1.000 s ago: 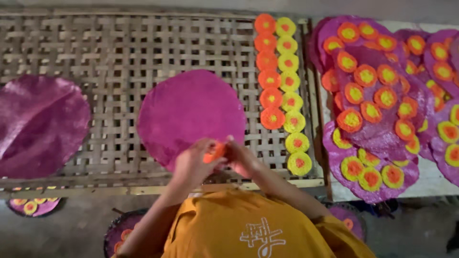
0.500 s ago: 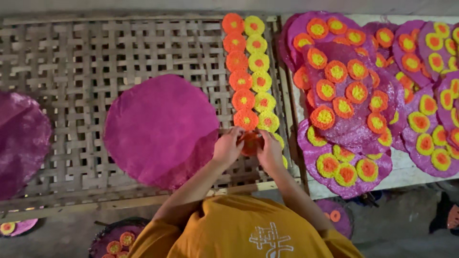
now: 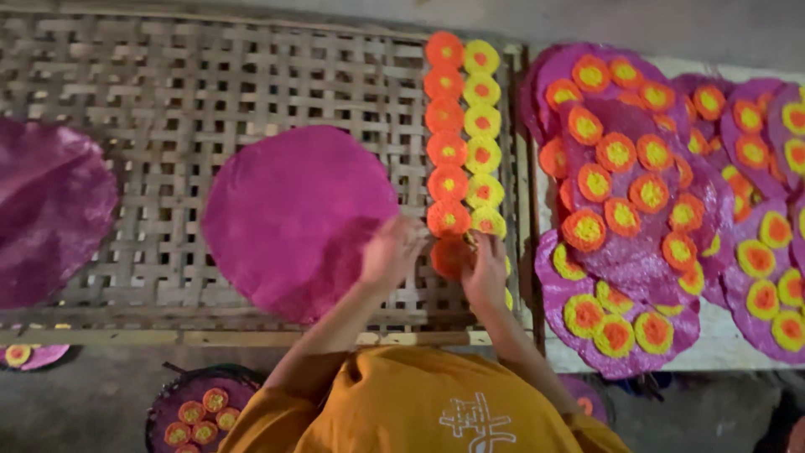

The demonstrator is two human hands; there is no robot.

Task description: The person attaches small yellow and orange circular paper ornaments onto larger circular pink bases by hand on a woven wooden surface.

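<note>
Both hands, the left hand (image 3: 390, 250) and the right hand (image 3: 486, 270), pinch one small round orange disc (image 3: 450, 256) above the woven bamboo bench (image 3: 168, 101); a careless pull may tear it or disturb the neighbouring row of orange and yellow discs (image 3: 459, 134).

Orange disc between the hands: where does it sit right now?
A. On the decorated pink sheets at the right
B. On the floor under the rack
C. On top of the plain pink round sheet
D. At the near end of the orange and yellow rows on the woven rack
D. The orange disc lies between the left hand and right hand, at the near end of the orange row on the woven rack, beside the pink round sheet, not on it.
</note>
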